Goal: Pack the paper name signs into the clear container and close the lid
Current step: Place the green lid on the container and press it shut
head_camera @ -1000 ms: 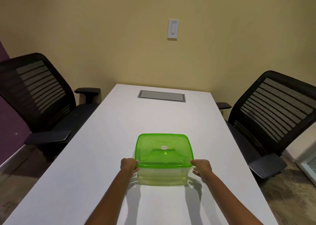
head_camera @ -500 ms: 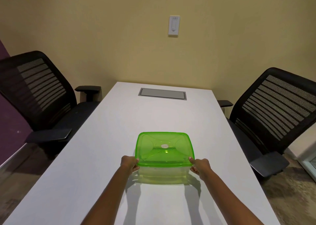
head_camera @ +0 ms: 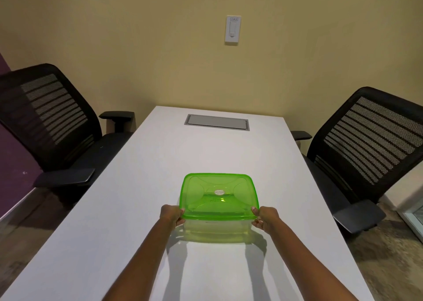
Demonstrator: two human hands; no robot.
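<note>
Both hands on the lidded container, near end of the table.

I see the clear container (head_camera: 218, 230) sitting on the white table (head_camera: 142, 186), roughly centred across it and close to me, with the green lid (head_camera: 219, 195) lying flat over its top. My left hand (head_camera: 171, 216) pinches the lid's near left corner — thumb on top of the rim, fingers curled under it. My right hand (head_camera: 265, 218) does the same at the near right corner. Through the tinted wall I cannot tell whether any paper signs are inside. A grey hatch (head_camera: 217, 122) is set into the far end of the table; a black mesh chair (head_camera: 52, 126) stands on the left side and another chair (head_camera: 366, 154) on the right. A wall switch (head_camera: 232, 30) sits on the yellow wall beyond.
</note>
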